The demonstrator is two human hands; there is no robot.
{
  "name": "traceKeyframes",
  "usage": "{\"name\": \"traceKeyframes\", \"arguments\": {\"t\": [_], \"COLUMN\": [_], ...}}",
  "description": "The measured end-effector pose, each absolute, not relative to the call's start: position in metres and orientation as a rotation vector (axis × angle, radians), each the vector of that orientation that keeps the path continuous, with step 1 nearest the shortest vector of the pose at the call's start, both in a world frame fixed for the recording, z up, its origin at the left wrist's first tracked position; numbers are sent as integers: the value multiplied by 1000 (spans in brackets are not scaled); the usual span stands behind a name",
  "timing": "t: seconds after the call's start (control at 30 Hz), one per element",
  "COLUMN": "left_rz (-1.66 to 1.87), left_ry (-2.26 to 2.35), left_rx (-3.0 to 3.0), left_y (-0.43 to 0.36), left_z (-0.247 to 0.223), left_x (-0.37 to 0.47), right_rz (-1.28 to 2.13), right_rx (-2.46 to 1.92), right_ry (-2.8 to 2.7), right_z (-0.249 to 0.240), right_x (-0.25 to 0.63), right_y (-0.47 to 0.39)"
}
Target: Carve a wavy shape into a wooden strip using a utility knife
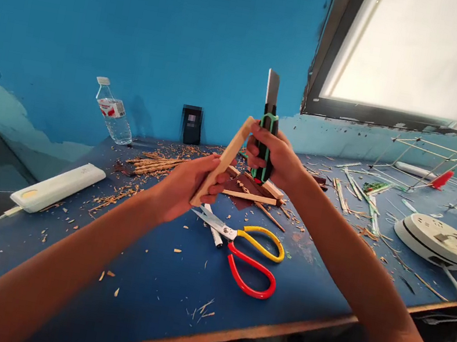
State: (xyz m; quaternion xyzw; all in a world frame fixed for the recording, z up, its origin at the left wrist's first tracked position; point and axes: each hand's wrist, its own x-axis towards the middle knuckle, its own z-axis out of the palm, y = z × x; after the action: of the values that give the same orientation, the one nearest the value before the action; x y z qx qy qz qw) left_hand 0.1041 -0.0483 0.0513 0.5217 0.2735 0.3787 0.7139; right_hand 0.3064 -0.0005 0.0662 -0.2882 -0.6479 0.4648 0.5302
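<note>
Left hand (191,183) grips wood strip (223,161) above worktop (135,272); right hand (278,155) clasps utility knife (266,136), blade up. Best keep fingers behind edge, shave away from body.

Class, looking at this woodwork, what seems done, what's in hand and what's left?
Done: some cutting, judging by the shavings scattered about. In hand: the left hand holds a wooden strip; the right hand, a knife, blade out. Left: probably more shaping, as the strip looks plain and flat; how much, I cannot tell.
</note>
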Motion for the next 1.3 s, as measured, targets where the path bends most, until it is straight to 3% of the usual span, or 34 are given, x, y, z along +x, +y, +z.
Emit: {"name": "traceKeyframes", "arguments": {"t": [0.23, 0.57, 0.87, 0.93, 1.07, 1.3], "left_rz": [796, 786, 1135, 1224, 1273, 1072], "left_ry": [629, 903, 971, 959, 1009, 1192], "left_rx": [1326, 1762, 1475, 1391, 1257, 1148], "left_y": [-69, -58, -73, -72, -69, -78], "left_z": [43, 44, 38, 37, 33, 12], "left_x": [101, 65, 55, 57, 51, 31], "right_rz": [1286, 1171, 1376, 1223, 486, 281], "right_rx": [-516, -668, -887, -1039, -1453, -1651], "right_ry": [-1509, -1495, -1640, -1814, -2204, -2302], "right_z": [61, 21, -17, -18, -25, -35], "right_x": [322, 351, 345, 342, 341, 350], "right_y": [-34, -69, -105, -111, -123, -128]}}
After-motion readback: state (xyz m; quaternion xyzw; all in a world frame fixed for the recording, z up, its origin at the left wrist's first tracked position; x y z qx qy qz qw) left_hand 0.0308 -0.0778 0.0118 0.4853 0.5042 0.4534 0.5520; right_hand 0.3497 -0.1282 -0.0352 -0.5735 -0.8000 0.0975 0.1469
